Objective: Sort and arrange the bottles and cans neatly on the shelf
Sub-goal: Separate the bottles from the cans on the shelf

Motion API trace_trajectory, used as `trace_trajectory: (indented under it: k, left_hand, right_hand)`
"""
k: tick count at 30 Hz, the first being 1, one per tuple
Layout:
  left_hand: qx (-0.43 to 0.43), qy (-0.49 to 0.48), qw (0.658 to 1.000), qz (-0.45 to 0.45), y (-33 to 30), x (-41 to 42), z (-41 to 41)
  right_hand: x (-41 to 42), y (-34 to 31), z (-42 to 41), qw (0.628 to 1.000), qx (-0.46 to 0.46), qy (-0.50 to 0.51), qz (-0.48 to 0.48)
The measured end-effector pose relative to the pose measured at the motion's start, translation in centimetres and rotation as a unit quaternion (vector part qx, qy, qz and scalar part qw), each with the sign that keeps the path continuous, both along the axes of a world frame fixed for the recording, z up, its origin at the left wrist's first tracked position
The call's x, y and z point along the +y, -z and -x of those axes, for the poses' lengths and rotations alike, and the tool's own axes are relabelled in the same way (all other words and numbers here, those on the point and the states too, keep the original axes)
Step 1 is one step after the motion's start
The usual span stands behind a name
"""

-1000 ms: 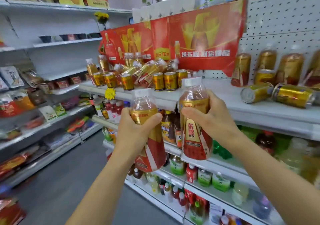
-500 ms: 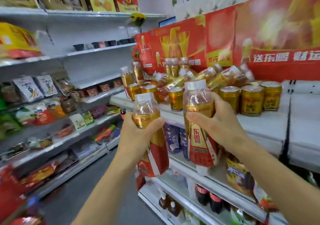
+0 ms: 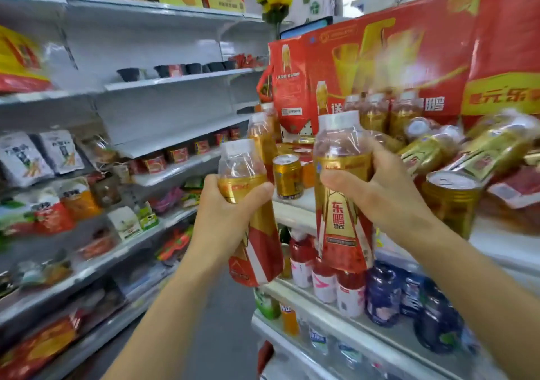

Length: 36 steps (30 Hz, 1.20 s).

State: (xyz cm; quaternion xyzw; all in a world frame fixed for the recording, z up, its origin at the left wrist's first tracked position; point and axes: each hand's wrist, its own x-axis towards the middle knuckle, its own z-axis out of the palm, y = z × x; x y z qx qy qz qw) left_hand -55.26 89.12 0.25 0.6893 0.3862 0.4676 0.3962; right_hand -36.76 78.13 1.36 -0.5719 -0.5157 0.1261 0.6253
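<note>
Both hands raised, left hand (image 3: 230,207) clenched; right hand (image 3: 377,192) clenched

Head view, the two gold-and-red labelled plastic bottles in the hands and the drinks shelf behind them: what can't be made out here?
- Left gold-and-red labelled plastic bottle: label text, covered by the left hand.
- Right gold-and-red labelled plastic bottle: its far side, hidden by the right hand.
- Toppled gold bottles on the white shelf: count unclear, motion blur.
- Gold can: cut off behind the right wrist.
</note>
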Motion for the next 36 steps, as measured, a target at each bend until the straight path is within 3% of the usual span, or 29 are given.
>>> trace_trajectory:
  k: [6,14,25,36]
  left_hand:
    - [0.044,0.055,0.997,-0.012,-1.0,13.6,3.8]
    - [0.013,0.129,0.991,-0.024,-1.8,26.7,2.2]
    - [-0.011,0.22,0.975,-0.035,-0.6,36.4,-7.0]
    - [0.0,0.363,0.931,-0.041,0.7,43.0,-13.5]
  right_hand:
    - [9.9,-0.2,4.1,0.996,0.025,0.081,-0.005]
    - [18.2,-1.0,5.9,0.988,0.011,0.155,-0.001]
    - [23.6,-1.6,5.8,0.982,-0.022,0.186,0.009]
    - [28.8,-1.9,9.5,0.967,-0.021,0.252,0.001]
